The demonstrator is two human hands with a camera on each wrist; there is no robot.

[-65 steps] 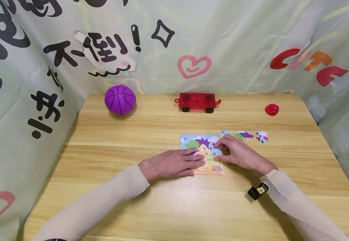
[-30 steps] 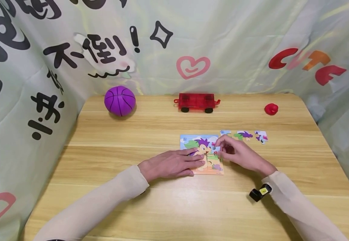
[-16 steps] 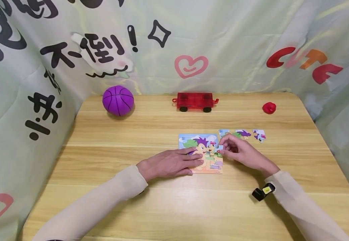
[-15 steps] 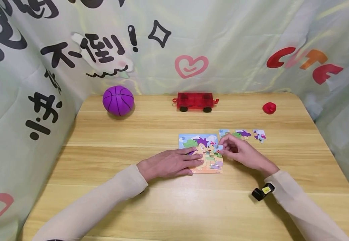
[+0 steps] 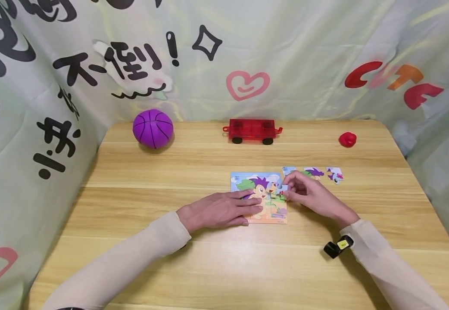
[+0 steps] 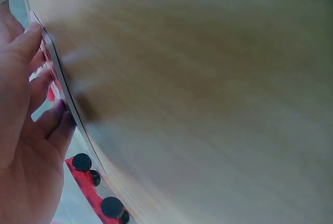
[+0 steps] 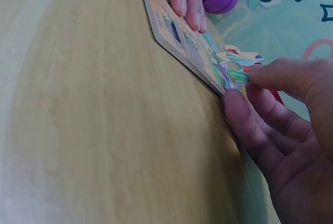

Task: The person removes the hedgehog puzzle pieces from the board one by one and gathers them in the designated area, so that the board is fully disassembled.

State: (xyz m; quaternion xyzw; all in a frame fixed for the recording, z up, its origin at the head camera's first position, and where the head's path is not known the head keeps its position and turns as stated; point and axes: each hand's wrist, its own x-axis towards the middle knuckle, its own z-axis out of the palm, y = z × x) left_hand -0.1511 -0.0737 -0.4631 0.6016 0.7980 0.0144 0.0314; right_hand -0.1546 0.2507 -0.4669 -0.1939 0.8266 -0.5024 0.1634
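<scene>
Pale wooden table carries a flat cardboard puzzle board, glossy and cartoon-printed. Left hand lies spread flat on the board's left half. Right hand pinches a thin puzzle piece at the board's right edge, tilted; a second ago the fingers were curled there, with the piece not yet raised.

Left hand lies flat, fingers straight toward three o'clock; right hand curls, fingertips apparently pinching toward nine.
</scene>
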